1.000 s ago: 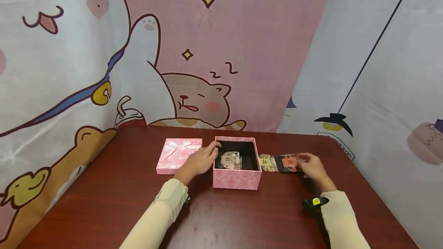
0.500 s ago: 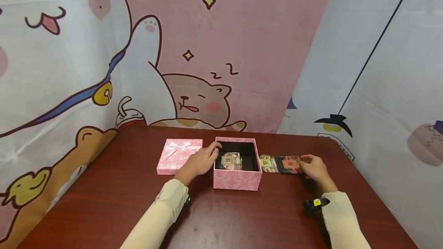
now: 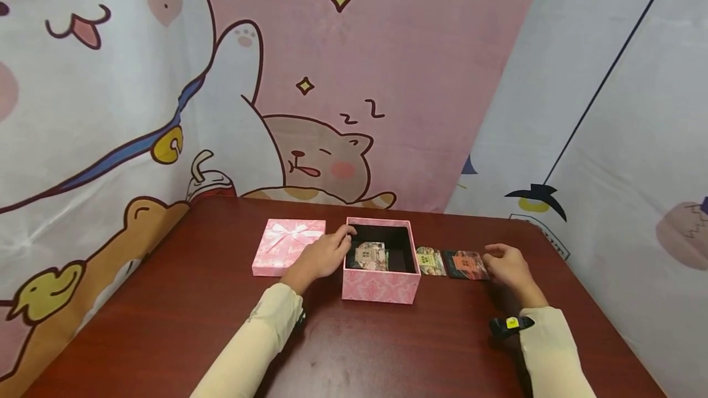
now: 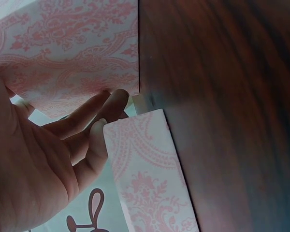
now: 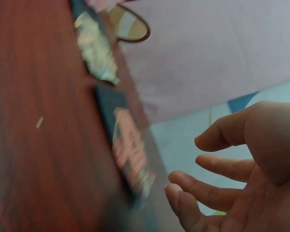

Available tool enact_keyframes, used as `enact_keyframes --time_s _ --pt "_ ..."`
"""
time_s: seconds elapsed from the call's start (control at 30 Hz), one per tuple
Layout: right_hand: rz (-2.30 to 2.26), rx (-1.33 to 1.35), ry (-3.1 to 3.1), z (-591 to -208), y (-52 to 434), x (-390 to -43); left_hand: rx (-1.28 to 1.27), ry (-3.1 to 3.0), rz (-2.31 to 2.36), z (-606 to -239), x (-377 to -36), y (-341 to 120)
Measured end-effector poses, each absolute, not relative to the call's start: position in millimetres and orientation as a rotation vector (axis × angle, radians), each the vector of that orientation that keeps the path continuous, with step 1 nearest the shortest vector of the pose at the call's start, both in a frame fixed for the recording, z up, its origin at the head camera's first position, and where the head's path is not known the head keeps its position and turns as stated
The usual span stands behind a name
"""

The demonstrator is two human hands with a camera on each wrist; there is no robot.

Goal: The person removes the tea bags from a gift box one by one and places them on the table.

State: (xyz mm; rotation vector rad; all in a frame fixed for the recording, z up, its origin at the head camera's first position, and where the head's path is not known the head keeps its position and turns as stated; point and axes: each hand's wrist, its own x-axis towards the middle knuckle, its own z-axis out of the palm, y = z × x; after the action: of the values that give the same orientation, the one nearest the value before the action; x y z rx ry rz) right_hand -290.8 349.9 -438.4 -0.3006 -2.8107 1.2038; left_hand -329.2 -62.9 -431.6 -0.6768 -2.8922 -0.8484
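A dark red wooden table [image 3: 387, 349] carries everything, its far edge set against a cartoon cloth backdrop [image 3: 276, 78]. Near the middle of the far edge stands an open pink box [image 3: 380, 285] with a black lining; a card printed with a house [image 3: 369, 255] lies inside it. Just left of the box, toward the far left corner, lies the pink lid [image 3: 287, 246] with a white bow. The left hand [image 3: 321, 255] rests against the box's left wall, its fingers [image 4: 94, 113] lying fairly straight along the patterned side between box and lid. Right of the box, two cards lie flat side by side: a pale one [image 3: 430, 260] next to the box, then a dark card with a red picture [image 3: 466, 264]. The right hand [image 3: 509, 266] hovers just right of the dark card, fingers loosely curved and holding nothing.
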Motion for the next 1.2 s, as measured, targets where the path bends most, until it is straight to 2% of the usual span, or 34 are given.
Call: enact_keyframes --time_s 0.3,0.57,0.97,1.2 --pt "1.188 -0.144 -2.847 -412.9 324.2 -292.6 -0.666 -2.913 -0.846 -434.2 -330.2 -62.8" --pt "1.307 -0.172 -2.845 -395.3 290.8 -288.9 -0.663 -2.907 -0.851 -434.6 -330.2 -62.0" --pt "1.263 0.068 -2.734 -362.7 234.8 -279.8 -0.666 -2.902 -0.882 -433.6 -330.0 -62.9" --pt "1.395 0.198 -2.656 -358.2 195.3 -285.5 -0.670 -2.881 -0.880 -434.0 -331.2 -62.8"
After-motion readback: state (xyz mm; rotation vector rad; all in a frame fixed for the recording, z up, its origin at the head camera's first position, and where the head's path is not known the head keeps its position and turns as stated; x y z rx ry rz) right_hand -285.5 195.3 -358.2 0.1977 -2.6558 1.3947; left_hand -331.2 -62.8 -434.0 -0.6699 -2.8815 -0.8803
